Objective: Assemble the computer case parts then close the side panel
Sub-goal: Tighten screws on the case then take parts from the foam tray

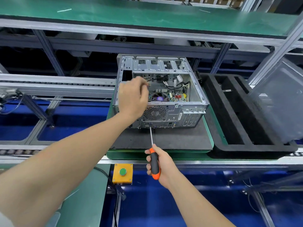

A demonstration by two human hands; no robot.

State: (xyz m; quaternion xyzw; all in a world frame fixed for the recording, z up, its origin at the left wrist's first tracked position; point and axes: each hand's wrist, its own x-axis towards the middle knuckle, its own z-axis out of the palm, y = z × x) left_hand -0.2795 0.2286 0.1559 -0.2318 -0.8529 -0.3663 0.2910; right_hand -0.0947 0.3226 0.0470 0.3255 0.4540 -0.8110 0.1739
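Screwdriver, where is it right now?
Head view, lower centre: the right hand grips the screwdriver, its shaft pointing up at the rear ports of the computer case.

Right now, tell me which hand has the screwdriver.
The right hand: it grips the orange-and-black screwdriver in front of the computer case. The left hand reaches into the case instead.

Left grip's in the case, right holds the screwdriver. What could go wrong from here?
The left grip works among cables over the motherboard: it could snag one. The screwdriver in the right grip points at the case's rear ports: a slip could scratch them. The side panel leans by the tray: it might slide.
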